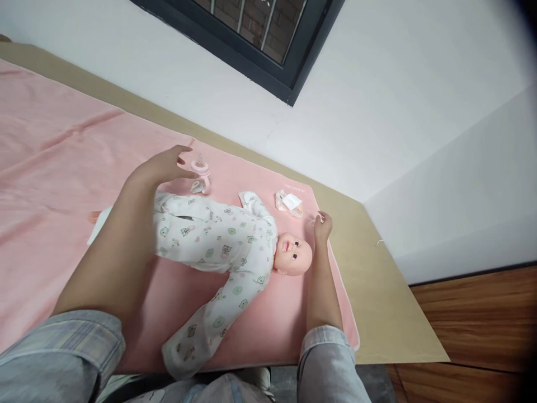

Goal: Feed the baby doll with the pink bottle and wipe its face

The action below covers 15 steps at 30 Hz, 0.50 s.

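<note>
A baby doll (292,254) in a white patterned bodysuit (222,235) lies face up on a pink blanket (268,313). My left hand (165,165) reaches over the doll's legs with its fingers spread, beside a pink pacifier (200,167) with a clear teat. The thumb tip is close to the pacifier; I cannot tell whether they touch. Beyond the doll's head, my right hand (323,225) has its fingers closed, with a small whitish bit showing at the fingertips. What that is cannot be made out.
A clear pinkish packet (288,203) with a white label lies on the blanket near the doll's shoulder. The blanket covers a tan tabletop (373,291) against a white wall (335,129). A dark-framed window (289,84) is above, and wooden panels (482,319) stand at the right.
</note>
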Motion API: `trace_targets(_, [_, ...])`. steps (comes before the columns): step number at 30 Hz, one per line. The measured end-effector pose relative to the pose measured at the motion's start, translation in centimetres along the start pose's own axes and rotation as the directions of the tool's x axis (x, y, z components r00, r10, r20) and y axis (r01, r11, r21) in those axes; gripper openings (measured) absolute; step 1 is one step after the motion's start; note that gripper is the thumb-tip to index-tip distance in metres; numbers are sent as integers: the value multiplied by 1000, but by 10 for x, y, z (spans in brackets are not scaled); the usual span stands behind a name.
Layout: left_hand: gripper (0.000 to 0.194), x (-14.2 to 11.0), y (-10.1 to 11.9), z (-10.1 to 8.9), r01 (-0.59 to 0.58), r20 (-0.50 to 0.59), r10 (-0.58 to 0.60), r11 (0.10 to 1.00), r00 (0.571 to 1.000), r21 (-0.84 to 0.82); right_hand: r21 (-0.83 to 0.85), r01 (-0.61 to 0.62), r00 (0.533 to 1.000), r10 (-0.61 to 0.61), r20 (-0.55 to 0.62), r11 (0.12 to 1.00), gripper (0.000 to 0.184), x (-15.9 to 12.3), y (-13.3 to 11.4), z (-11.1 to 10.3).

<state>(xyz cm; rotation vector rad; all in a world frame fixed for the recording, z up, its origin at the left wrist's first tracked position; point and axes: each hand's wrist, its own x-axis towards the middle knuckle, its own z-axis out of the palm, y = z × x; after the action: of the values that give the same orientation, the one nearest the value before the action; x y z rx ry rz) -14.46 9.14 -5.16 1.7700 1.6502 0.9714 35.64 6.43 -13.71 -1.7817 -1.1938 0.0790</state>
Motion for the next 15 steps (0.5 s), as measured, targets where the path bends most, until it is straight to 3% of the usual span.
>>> trace_targets(3, [85, 2, -5, 9, 14, 96, -23, 995, 995, 97, -20, -93, 995, 93, 44, 995, 62, -13, 15, 9])
trace_targets(7, [81, 1, -4, 19, -42, 108, 29, 993, 994, 112, 2, -187, 977, 186, 103, 982, 84, -20, 20, 16])
trace_targets(10, [85, 1, -1, 24, -39, 93, 24, 985, 995, 167, -18, -190, 975, 191, 110, 982, 87, -22, 20, 14])
trace_targets(15, [68, -2, 10, 27, -52, 98, 26, 961, 995, 270, -49, -189, 975, 193, 106, 981, 83, -24, 22, 10])
